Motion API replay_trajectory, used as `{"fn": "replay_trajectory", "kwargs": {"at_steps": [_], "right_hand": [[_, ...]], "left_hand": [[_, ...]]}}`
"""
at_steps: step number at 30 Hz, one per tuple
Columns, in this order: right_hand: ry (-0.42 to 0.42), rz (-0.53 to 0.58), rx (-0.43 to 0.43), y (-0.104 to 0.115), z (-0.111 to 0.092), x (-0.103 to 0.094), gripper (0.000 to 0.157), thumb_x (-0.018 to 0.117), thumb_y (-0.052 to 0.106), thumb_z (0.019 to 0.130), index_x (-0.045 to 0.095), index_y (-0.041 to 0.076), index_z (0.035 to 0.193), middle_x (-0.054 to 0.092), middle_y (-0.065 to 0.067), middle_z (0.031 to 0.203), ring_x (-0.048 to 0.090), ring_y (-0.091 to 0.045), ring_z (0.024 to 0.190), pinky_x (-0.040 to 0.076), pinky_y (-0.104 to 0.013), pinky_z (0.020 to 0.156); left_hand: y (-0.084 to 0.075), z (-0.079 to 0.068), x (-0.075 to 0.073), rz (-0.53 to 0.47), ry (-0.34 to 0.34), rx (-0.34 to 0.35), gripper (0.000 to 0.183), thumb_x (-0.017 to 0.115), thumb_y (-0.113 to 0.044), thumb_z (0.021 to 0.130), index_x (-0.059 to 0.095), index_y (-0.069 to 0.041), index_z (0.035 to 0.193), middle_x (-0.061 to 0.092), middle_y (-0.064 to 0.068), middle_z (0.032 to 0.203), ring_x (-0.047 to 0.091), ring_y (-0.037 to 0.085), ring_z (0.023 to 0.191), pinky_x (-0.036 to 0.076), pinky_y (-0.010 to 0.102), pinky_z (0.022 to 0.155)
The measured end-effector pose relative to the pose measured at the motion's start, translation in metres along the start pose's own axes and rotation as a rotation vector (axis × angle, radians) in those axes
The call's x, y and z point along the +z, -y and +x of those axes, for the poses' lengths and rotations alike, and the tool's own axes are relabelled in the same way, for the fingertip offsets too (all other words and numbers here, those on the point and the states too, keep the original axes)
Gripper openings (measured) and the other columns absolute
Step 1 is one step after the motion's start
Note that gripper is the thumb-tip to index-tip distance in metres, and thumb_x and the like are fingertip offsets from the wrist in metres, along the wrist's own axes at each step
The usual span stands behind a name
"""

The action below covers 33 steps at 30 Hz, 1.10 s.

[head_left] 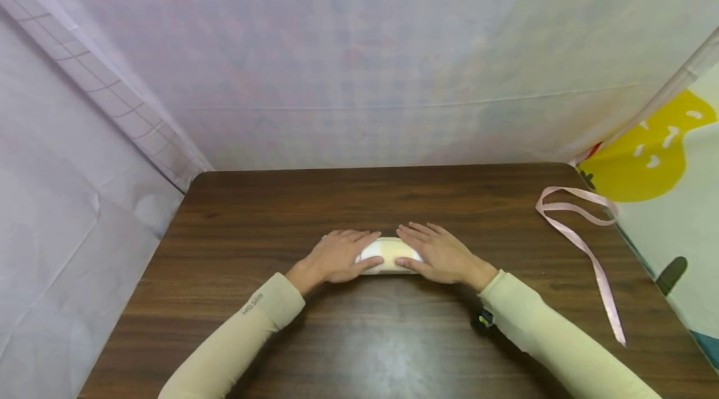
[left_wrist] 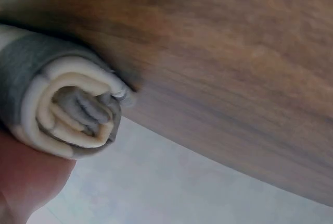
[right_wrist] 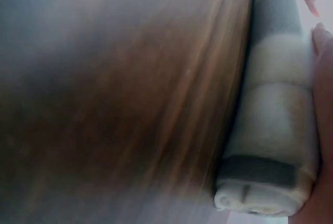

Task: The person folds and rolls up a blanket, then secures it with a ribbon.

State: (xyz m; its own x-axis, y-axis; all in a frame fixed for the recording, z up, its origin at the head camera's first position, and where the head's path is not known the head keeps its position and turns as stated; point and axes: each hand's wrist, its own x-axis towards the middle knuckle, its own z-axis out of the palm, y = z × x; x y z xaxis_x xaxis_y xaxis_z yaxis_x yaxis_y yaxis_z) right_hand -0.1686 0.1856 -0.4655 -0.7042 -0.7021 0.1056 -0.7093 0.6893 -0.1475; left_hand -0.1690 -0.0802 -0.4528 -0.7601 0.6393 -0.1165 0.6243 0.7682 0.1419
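Observation:
A rolled-up cloth (head_left: 389,255) lies crosswise on the brown wooden table, white and pale yellow where it shows between the hands. Grey and cream bands run round the roll (right_wrist: 276,114) in the right wrist view. Its spiral end (left_wrist: 78,81) faces the left wrist camera, with grey layers at the core. My left hand (head_left: 342,256) rests over the left part, fingers extended and thumb on the near side. Over the right part lies my right hand (head_left: 440,254), its fingers straight and reaching past the far edge. Both hands cover the ends in the head view.
A pink ribbon (head_left: 602,286) lies looped along the right side of the table (head_left: 269,211), partly over its edge. Pale curtains (head_left: 348,74) hang behind and to the left. At the right hangs white fabric with a yellow print (head_left: 646,168).

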Motion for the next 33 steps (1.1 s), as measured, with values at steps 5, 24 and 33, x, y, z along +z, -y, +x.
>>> {"fn": "replay_trajectory", "kwargs": {"at_steps": [5,24,33], "right_hand": [[0.008,-0.015,-0.021,-0.003,0.000,0.003,0.102,0.057,0.076,0.082,0.039,0.003,0.151,0.041,-0.014,0.154,0.042,-0.037,0.138,0.033,-0.060,0.110],[-0.004,-0.043,-0.014,-0.036,0.034,0.000,0.085,0.074,0.059,0.079,0.050,0.006,0.141,0.063,-0.014,0.121,0.061,-0.033,0.106,0.049,-0.054,0.089],[0.009,-0.060,0.032,-0.049,0.050,0.004,0.096,0.058,0.076,0.081,0.035,0.018,0.154,0.062,-0.013,0.123,0.060,-0.031,0.110,0.047,-0.053,0.094]], "left_hand": [[0.004,0.000,0.002,0.028,0.007,0.022,0.094,0.044,-0.081,0.085,0.028,-0.022,0.157,0.045,0.002,0.152,0.045,0.028,0.137,0.038,0.052,0.110],[0.028,0.031,-0.004,0.123,-0.105,0.024,0.084,0.058,-0.072,0.085,0.040,-0.021,0.149,0.062,0.007,0.126,0.059,0.026,0.113,0.048,0.048,0.095],[0.043,0.046,-0.005,0.123,-0.086,-0.032,0.092,0.044,-0.082,0.084,0.024,-0.031,0.158,0.059,0.007,0.132,0.057,0.029,0.120,0.042,0.052,0.106]]}}
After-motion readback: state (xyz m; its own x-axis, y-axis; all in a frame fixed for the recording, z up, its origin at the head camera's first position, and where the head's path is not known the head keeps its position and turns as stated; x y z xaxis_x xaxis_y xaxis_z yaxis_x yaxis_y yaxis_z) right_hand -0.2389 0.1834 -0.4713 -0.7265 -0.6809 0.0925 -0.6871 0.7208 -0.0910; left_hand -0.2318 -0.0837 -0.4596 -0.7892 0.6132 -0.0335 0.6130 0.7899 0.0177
